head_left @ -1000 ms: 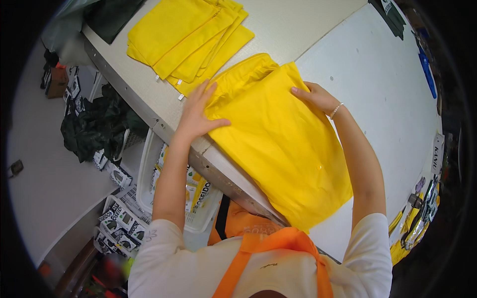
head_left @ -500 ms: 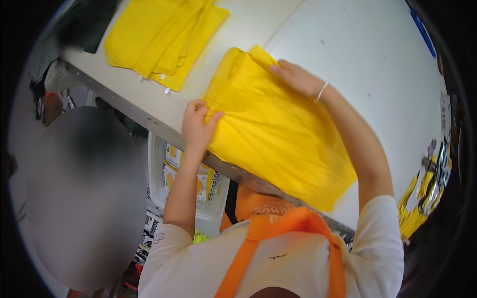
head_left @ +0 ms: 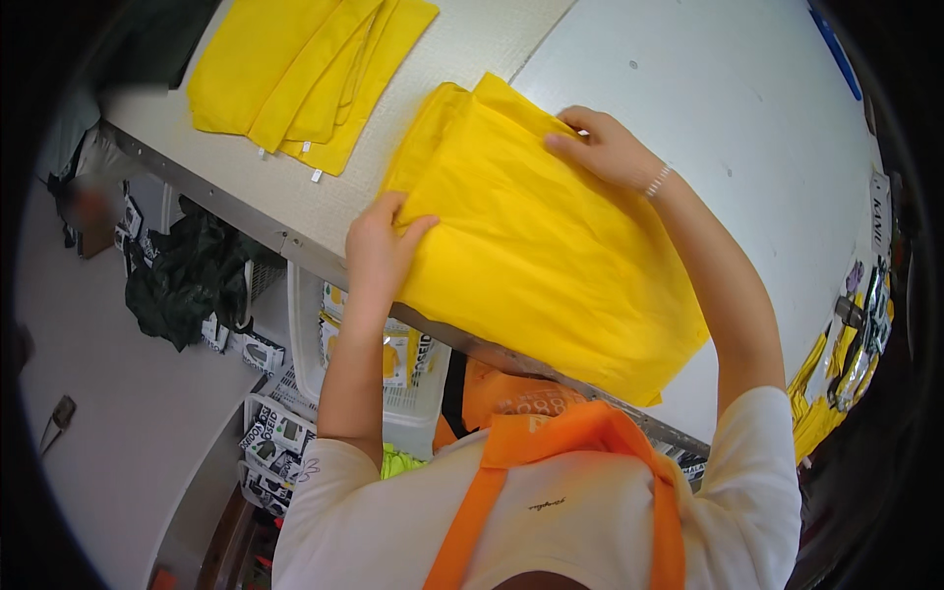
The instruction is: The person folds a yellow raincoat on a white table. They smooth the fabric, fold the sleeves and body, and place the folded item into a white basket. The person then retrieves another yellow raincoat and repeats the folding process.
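A folded yellow cloth (head_left: 551, 256), thin and slightly creased, lies over the white table and reaches its near edge. My left hand (head_left: 377, 251) grips the cloth's left edge, the thumb on top and the other fingers partly hidden. At the upper right edge, my right hand (head_left: 610, 152) holds the cloth with its thumb on top and its fingers curled at the border. A small white spot, perhaps a tag, shows between those fingers. Farther left on the table rests a stack of folded yellow cloths (head_left: 295, 74) with little white tags along the near side.
Below the table's metal edge (head_left: 324, 264) stands a white plastic basket (head_left: 303, 344) of flat packages. Dark green fabric (head_left: 192, 270) hangs to the left, near another basket of packages (head_left: 280, 442). Yellow and silver packets (head_left: 851, 359) lie at the far right.
The cloth lies smoother, and its far corner stands out more. My left hand has shifted slightly left; my right hand slightly right. The large blurred shape at the left has gone.
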The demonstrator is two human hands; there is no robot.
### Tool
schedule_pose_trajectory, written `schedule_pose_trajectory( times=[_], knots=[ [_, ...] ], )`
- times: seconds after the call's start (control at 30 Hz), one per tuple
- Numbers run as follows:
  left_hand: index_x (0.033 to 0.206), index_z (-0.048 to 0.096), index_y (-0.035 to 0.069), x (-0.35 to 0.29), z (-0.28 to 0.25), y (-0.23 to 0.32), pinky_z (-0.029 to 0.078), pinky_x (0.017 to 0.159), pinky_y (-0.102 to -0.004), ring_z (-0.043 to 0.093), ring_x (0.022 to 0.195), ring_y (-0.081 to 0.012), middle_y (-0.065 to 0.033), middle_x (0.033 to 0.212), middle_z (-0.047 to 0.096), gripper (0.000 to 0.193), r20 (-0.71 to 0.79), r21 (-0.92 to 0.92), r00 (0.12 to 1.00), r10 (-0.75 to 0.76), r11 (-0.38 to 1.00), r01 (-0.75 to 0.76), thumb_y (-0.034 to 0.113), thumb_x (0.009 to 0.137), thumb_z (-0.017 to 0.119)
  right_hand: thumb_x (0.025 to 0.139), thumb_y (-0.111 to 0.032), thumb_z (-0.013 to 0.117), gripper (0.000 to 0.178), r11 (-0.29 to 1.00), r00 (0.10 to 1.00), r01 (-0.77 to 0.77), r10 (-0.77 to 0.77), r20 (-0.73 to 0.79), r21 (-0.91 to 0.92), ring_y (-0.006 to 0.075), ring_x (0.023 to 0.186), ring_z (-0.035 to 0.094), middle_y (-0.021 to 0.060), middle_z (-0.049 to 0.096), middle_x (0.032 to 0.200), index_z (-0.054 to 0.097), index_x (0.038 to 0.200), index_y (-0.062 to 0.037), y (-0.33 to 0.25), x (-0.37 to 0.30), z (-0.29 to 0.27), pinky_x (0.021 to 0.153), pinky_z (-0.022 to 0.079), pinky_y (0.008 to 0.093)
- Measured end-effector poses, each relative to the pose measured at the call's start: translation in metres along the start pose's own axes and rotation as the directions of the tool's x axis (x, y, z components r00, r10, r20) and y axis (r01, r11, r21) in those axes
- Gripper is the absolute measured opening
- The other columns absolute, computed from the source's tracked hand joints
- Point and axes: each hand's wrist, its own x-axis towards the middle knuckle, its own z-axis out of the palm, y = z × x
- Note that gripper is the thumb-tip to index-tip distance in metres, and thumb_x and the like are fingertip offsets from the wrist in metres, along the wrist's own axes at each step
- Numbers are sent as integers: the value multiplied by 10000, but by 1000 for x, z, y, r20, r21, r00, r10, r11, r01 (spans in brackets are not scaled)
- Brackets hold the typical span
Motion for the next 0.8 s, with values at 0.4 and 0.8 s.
schedule_pose_trajectory(
  times=[0.4,0.8],
  knots=[
    [1158,482,4,-77,7,-13,443,816,-286,539,933,-154,-74,1011,570,548,-156,-486,862,-481,798,357,134,706,763,835,-429,606,478,937,937,-347,345,-61,-46,164,653,595,95,646,741,643,859,46,-14,1,8,632,474,329],
    [903,606,-56,-110,-12,14,459,794,-283,565,923,-162,-109,1042,588,255,-156,-632,836,-526,704,325,183,833,663,802,-299,678,325,983,964,-185,180,194,6,79,624,532,31,610,711,631,837,20,-32,-4,-21,602,446,243]
  ],
)
